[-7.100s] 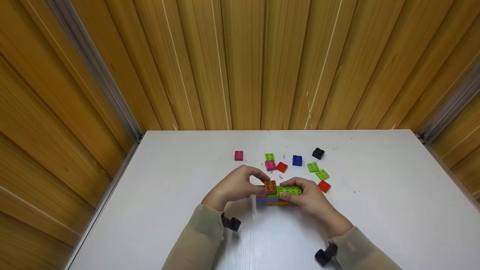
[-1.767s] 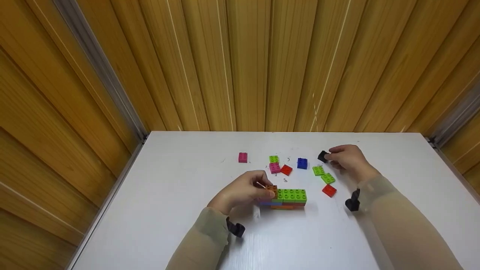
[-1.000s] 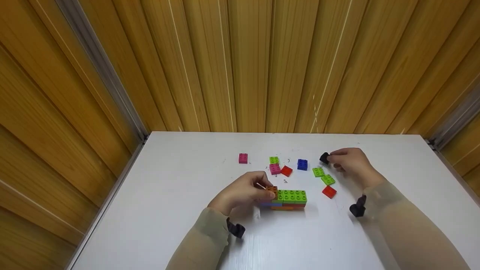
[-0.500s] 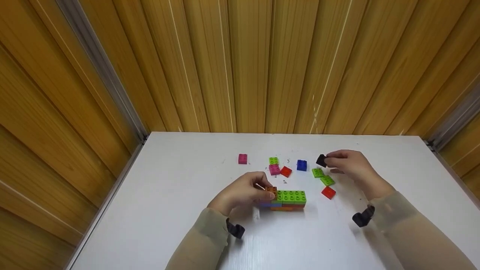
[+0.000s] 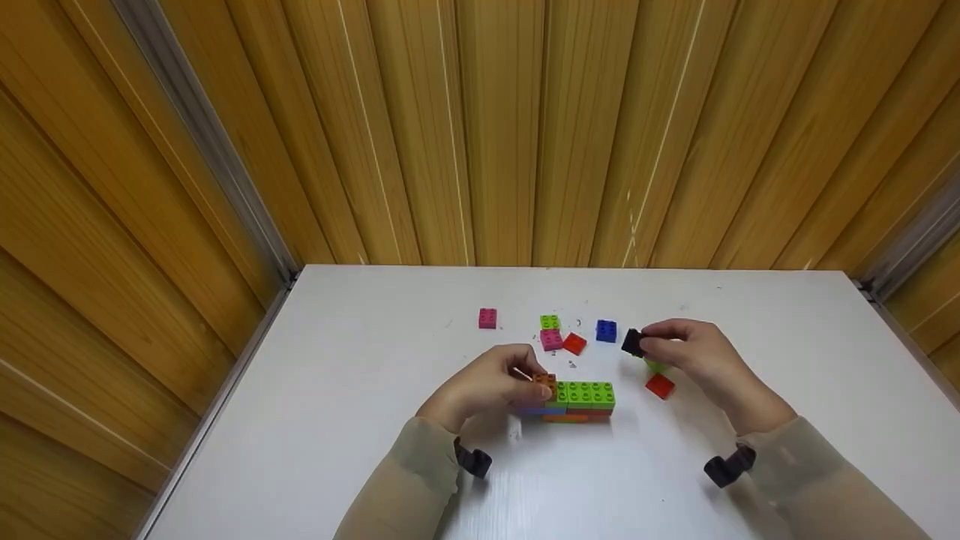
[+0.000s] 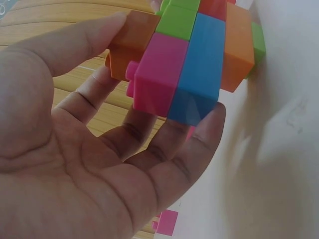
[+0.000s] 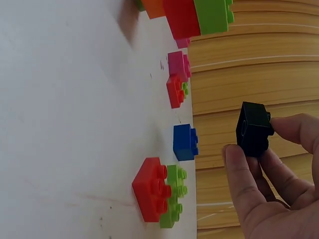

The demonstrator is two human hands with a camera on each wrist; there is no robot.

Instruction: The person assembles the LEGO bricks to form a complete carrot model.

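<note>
Left hand pinches the left end of the brick stack: thumb on the near side of the orange-brown brick on top, index finger at its far side. Right hand pinches the black brick between thumb and fingers, off the table, beyond the stack and to its right.

Stack's left end is mostly covered in head view; left wrist view shows a pink block and a blue block there. Can't tell if the stack's base touches the table. Stack is cut off at the top in both wrist views. Light green piece, right of and beyond the stack, mostly behind right hand; brick count there unclear. Near red brick right of the stack, fully visible. Sleeves run out of frame.

Beyond the stack: blue brick, far red brick just beside a pink brick, which partly hides a light green brick; lone pink brick further left.

Wide stretch of tabletop left of the stack to the side edge; nearer than the stack, tabletop continues out of frame. Far edge well beyond the stack, wall behind.
</note>
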